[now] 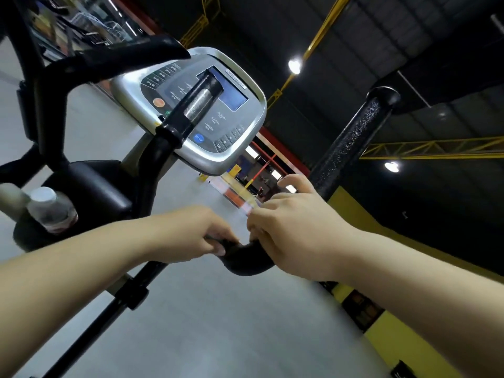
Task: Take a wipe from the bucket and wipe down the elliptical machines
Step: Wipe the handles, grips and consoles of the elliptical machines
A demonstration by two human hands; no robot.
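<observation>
The elliptical's silver console (255,118) with a blue screen fills the upper middle. A short black grip with a metal sensor (200,102) crosses in front of it. Low in the middle curves a black handlebar (242,261). My left hand (191,233) grips its left part, thumb and fingers curled round it. My right hand (297,227) lies over its right part with fingers spread and bent. The palm hides what is under it. No wipe or bucket shows.
A tall black speckled arm handle (354,137) rises right of my right hand. A plastic water bottle (49,211) sits in the holder at left, beside the black machine body (92,186). Grey floor lies below, and a yellow-and-black wall runs along the right.
</observation>
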